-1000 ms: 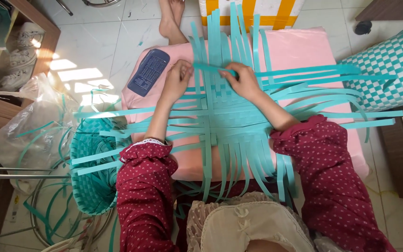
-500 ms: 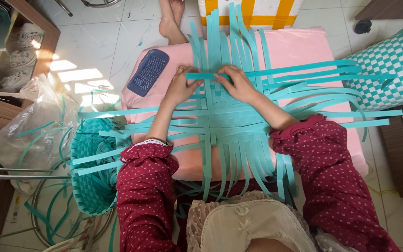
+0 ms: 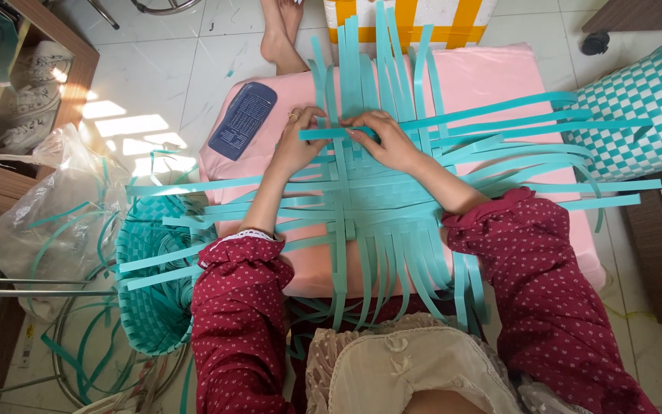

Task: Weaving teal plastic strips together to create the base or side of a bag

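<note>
Two hands on one teal strip

Both hands pressed to the same horizontal teal strip (image 3: 453, 121), seen from the head camera, at the far edge of a half-woven mat of teal strips (image 3: 369, 203). Left hand (image 3: 300, 142) curled, fingertips pinching the strip's left end. Right hand (image 3: 385, 138) likewise closed, fingers bent over the strip just beside the left hand, the two nearly touching. Strip stretched off to the right across the upright strands. Mat spread flat over a pink cushion (image 3: 499, 77), loose ends fanning out past every side. Dark blue flat case (image 3: 243, 120) lying on the cushion's left corner, near the left hand but apart from it. Sleeves of dark red dotted cloth on both arms.

Left of the cushion, on the tiled floor: a part-made teal basket (image 3: 151, 307) with strips sticking out, and a clear plastic bag (image 3: 55, 207) holding more strips. At far right, a finished teal-and-white checkered basket (image 3: 637, 107). At top, another person's bare foot (image 3: 277, 34) on the tiles.
</note>
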